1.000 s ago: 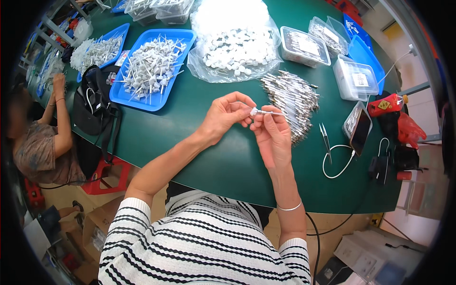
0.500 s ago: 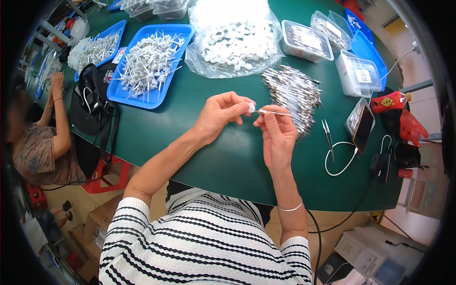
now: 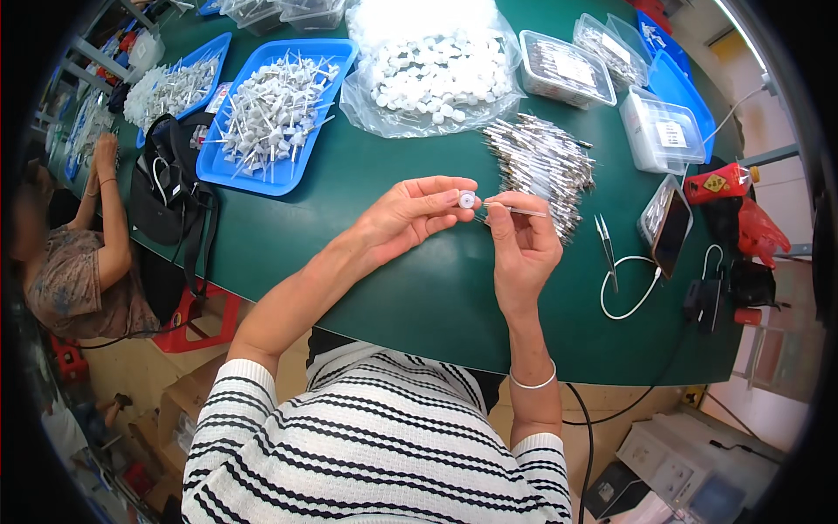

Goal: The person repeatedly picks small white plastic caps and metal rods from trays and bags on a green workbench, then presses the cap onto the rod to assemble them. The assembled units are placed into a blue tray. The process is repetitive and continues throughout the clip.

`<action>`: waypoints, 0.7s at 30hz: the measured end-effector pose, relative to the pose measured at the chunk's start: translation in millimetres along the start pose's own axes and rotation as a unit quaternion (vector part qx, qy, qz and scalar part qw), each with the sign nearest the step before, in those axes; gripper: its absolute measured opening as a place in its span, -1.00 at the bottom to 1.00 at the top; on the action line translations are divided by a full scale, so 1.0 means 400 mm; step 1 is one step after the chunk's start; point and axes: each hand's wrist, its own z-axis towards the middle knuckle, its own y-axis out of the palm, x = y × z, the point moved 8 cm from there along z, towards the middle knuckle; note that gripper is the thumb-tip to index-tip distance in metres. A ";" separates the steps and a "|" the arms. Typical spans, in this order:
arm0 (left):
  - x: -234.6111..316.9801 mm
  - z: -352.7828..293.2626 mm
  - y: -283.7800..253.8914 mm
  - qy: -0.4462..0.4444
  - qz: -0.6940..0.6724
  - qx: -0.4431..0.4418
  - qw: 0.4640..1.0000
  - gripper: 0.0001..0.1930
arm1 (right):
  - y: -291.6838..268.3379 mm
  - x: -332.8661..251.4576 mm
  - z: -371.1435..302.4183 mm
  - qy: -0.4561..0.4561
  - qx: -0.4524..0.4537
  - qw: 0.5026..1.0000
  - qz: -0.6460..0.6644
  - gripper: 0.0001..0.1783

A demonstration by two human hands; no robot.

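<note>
Left hand [image 3: 403, 217] with white cap [image 3: 467, 201] in pinch — right hand [image 3: 525, 255] likewise with slim, perhaps metal rod [image 3: 529, 211]

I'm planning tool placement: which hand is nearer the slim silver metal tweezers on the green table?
The right hand. The slim silver metal tweezers lie to its right, not touching it; the left hand is farther away, to the right hand's left.

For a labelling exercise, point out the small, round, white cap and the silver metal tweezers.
Small, round, white cap [image 3: 467, 200]: head view, on its round face.
Silver metal tweezers [image 3: 610, 259]: head view, mid-length.
</note>
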 end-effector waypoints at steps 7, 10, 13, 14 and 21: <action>-0.003 -0.001 0.004 -0.010 0.004 -0.005 1.000 -0.71 | -0.006 0.000 -0.001 0.013 0.018 0.999 -0.032 -0.91; -0.005 -0.001 0.007 -0.012 0.006 -0.003 1.000 -0.71 | -0.005 0.001 -0.002 0.012 0.017 0.999 -0.031 -0.91; -0.006 -0.002 0.009 -0.014 0.011 0.000 1.000 -0.70 | -0.002 0.000 0.000 0.006 0.016 0.999 -0.033 -0.92; -0.006 -0.002 0.009 -0.014 0.013 0.000 1.000 -0.70 | -0.002 -0.001 0.001 0.003 0.016 0.999 -0.035 -0.92; -0.004 -0.003 0.011 -0.006 0.025 -0.003 1.000 -0.70 | -0.002 0.002 -0.001 -0.002 0.012 0.998 -0.065 -0.92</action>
